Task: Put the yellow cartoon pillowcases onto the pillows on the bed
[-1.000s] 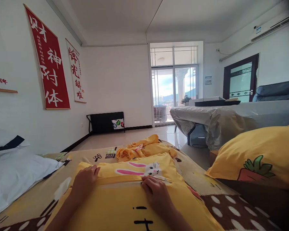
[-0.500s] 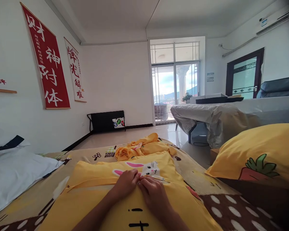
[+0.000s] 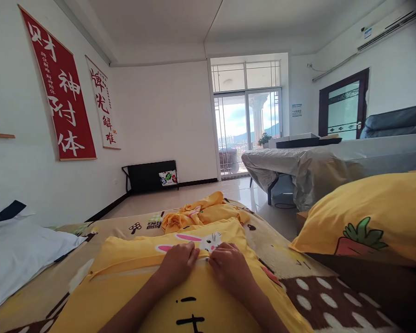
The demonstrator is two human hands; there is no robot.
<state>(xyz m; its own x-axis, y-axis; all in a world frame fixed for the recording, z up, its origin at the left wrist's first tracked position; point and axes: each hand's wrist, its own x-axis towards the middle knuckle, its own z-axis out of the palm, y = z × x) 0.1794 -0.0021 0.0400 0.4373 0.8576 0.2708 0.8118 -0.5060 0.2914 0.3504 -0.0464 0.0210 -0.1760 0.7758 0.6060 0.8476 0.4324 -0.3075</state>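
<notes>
A yellow pillow in a yellow pillowcase (image 3: 131, 296) lies before me, with a white rabbit print (image 3: 211, 240) near its far end. A long flap with a zipper (image 3: 131, 267) runs across it, and a paler strip shows along the part left of my hands. My left hand (image 3: 180, 261) is closed on the pillowcase fabric by the flap's edge. Just right of it, my right hand (image 3: 229, 266) pinches at the small zipper pull (image 3: 207, 260), its fingertips partly hiding it. A short stretch of flap shows between the two hands.
Crumpled yellow fabric (image 3: 201, 215) lies beyond the pillow on the patterned blanket (image 3: 280, 259). Another yellow pillow (image 3: 377, 212) with a carrot print rests on a brown box (image 3: 367, 277) at right. A white pillow (image 3: 31, 254) lies at left. A plastic-covered table (image 3: 298, 162) stands farther back.
My right hand has slid to the right along the flap, away from my left hand, opening a gap between them. My left hand stays on the fabric. The view has turned slightly right.
</notes>
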